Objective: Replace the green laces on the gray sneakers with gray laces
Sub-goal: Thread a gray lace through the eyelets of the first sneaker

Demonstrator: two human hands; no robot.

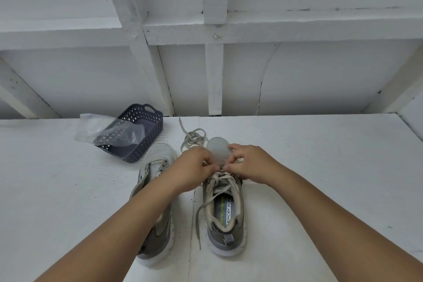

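Observation:
Two gray sneakers stand side by side on the white surface, toes pointing away from me. The right sneaker (pixel 225 208) carries a pale lace (pixel 219 184) crossed through its eyelets, one end trailing down its left side. My left hand (pixel 193 168) and my right hand (pixel 249 163) meet over its lower eyelets, fingers curled and pinching the lace there. The left sneaker (pixel 155 162) has bare eyelets, and my left forearm covers much of it. A loose pale lace (pixel 193 136) lies in a heap just beyond the toes.
A dark blue perforated basket (pixel 152 126) stands at the back left with a clear plastic bag (pixel 100 129) draped over its near side. A white panelled wall rises behind the surface's far edge.

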